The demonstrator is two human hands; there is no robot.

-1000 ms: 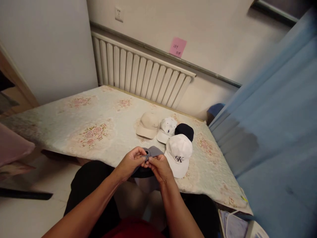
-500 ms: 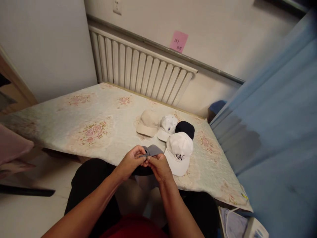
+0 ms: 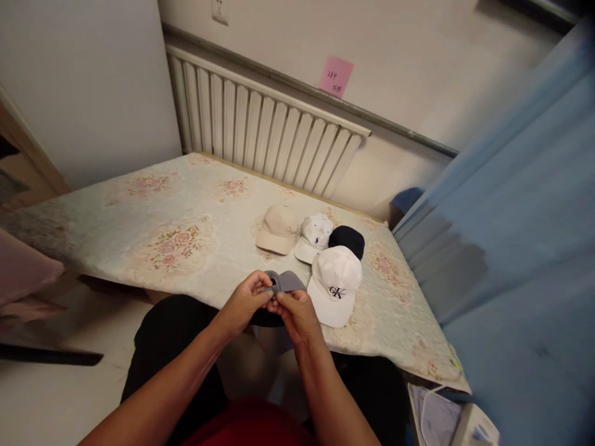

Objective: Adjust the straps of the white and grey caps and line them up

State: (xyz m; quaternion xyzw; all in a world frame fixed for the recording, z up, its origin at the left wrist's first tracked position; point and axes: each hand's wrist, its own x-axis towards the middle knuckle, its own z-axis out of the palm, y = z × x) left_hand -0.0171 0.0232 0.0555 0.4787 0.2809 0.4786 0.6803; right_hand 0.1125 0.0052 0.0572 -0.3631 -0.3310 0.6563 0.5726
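Note:
A grey cap (image 3: 290,282) is held over the near edge of the bed, its back strap side toward me. My left hand (image 3: 248,300) pinches the strap from the left, thumb and fingers closed. From the right, my right hand (image 3: 297,313) grips the same strap with its thumb on top. The two sets of fingertips nearly meet, and they hide most of the strap. Just right of my right hand lies a white cap with black letters (image 3: 335,282). Behind it are a black cap (image 3: 348,241), a smaller white cap (image 3: 317,232) and a beige cap (image 3: 277,228).
The bed or table has a pale floral cover (image 3: 176,248). A white radiator (image 3: 260,127) runs along the wall behind it, under a pink note (image 3: 336,76). A blue curtain (image 3: 511,217) hangs at right, above a white box (image 3: 476,426). Pink cloth (image 3: 25,272) is at far left.
Both hands stay on the grey cap's strap in nearly the same place. The cap's brim has tilted slightly, and the view has shifted a little. The other caps have not moved.

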